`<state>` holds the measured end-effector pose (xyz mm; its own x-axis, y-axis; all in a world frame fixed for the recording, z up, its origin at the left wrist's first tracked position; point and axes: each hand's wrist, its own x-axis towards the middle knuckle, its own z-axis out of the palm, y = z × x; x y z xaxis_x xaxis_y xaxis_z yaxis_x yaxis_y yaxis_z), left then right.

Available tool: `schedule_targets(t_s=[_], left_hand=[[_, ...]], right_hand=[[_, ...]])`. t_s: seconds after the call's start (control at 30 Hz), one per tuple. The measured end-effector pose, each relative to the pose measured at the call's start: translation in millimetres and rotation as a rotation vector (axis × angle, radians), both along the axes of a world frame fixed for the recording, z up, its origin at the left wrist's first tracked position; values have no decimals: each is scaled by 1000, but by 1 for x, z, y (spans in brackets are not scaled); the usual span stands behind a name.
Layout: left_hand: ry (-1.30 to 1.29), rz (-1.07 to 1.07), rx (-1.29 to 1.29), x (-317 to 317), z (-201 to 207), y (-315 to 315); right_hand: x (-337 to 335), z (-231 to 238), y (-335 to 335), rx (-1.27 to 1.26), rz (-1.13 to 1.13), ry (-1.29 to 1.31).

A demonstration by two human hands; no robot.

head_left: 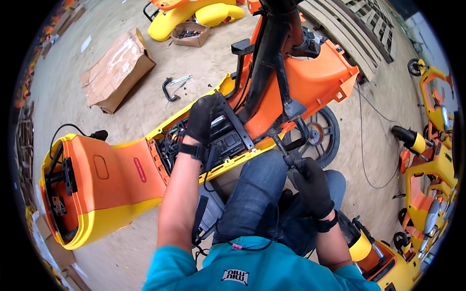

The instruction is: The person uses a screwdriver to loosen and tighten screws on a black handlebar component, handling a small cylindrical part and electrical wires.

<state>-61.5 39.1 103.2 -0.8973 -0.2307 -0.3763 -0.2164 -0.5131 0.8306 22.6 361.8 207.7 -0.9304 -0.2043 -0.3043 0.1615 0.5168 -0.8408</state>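
Note:
An orange and yellow scooter body (119,167) lies across the floor in front of me, its middle compartment open with black wiring and a dark box (230,144) inside. My left hand (201,116), in a black glove, reaches over this compartment by the black frame bar; its fingers are mostly hidden. My right hand (314,186), gloved too, is closed around the near end of a dark metal rod-like piece (281,145). That piece runs up to the black frame near the orange panel (310,80); its exact kind is unclear.
Behind the compartment lie a worn cardboard box (119,70), a black curved part (170,90) and a wrench (181,79). An open carton of small parts (191,35) stands farther back. A wheel (318,133) lies beyond my right hand. More scooters (432,160) stand at right, wooden pallets (347,29) behind.

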Motion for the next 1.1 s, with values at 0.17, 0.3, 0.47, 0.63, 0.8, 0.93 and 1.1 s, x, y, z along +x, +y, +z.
schedule_targets(t_s=[0.17,0.3,0.47,0.63,0.8,0.93,1.1], left_hand=[[-17,-197,-1043,66,4,35],[107,-422,-1570,118,-12,44],[152,-604,-1794,143,-38,33],[108,-653,-1816,140,-36,42],[73,-747,-1834,140,-36,41],[37,-813,-1845,140,-38,42],[70,-834,-1834,141,-49,35]], right_hand=[[-11,8,13,-241,-117,-86],[-30,28,27,-272,-214,-190],[-54,34,30,-310,-302,-180],[-63,28,41,-195,-275,0],[-72,19,60,-82,-218,118],[-76,12,76,91,-197,178],[-43,9,100,107,-314,227]])
